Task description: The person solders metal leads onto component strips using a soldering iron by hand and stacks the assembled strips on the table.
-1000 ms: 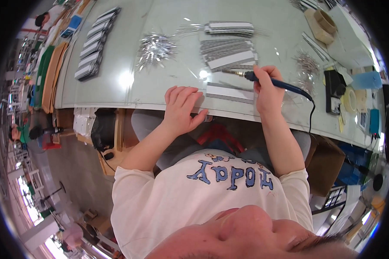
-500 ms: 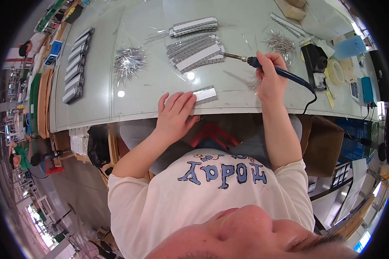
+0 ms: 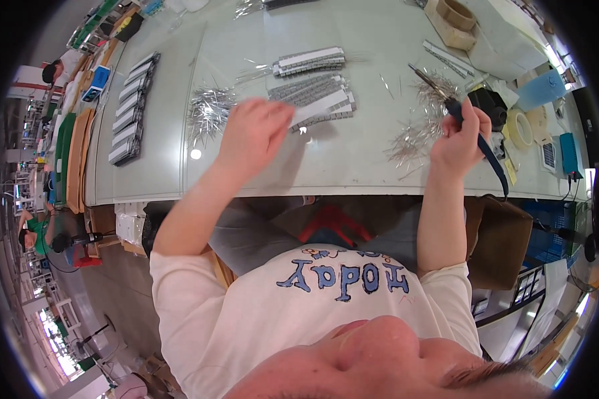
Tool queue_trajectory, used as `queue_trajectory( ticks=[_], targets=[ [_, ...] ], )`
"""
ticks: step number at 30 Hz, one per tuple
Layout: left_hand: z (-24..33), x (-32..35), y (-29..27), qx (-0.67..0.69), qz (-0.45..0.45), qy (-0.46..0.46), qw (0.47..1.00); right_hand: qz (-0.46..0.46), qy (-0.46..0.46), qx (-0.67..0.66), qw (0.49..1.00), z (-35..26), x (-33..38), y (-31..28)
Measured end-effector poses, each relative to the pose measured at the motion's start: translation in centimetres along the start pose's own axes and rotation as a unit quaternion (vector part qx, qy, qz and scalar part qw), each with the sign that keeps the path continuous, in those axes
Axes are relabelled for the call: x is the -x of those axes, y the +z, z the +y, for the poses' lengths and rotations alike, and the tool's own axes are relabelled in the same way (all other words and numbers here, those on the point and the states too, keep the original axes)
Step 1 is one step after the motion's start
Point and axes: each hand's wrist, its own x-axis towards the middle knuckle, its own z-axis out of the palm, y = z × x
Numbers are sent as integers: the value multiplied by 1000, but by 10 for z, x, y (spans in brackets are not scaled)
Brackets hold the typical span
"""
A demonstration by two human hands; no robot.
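Head view: left hand [image 3: 253, 130] pinches a white strip [image 3: 319, 106] above the grey strip stack [image 3: 306, 90]; right hand [image 3: 460, 136] grips a soldering iron [image 3: 476, 136], whose hot tip could brush the loose wire pins [image 3: 416, 136] nearby

Both bare forearms raised from the lower edge, left hand [image 3: 253, 130] lifted with fingers [image 3: 278, 114] curled loosely forward and pinched at the tips, right hand [image 3: 460, 139] held higher, closed in a fist-like grip, wrist bent slightly inward
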Motion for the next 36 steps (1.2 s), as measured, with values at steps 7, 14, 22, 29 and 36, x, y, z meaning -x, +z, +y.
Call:
queue_trajectory(
  ticks=[7, 14, 22, 29, 36],
  targets=[
    [-91, -92, 88, -30, 50, 32, 998, 10, 34, 7, 999, -2, 0, 5],
    [-41, -65, 49, -5, -58, -21, 998, -12, 32, -1, 999, 1, -4, 3],
    [0, -24, 57, -17, -41, -48, 998, -13, 57, 3, 998, 6, 2, -2],
    [-6, -23, 55, -6, -55, -46, 997, -12, 62, 6, 998, 1, 3, -6],
    [-11, -23, 56, -23, -30, -9, 999, -25, 63, -2, 998, -1, 1, -8]
  ],
)
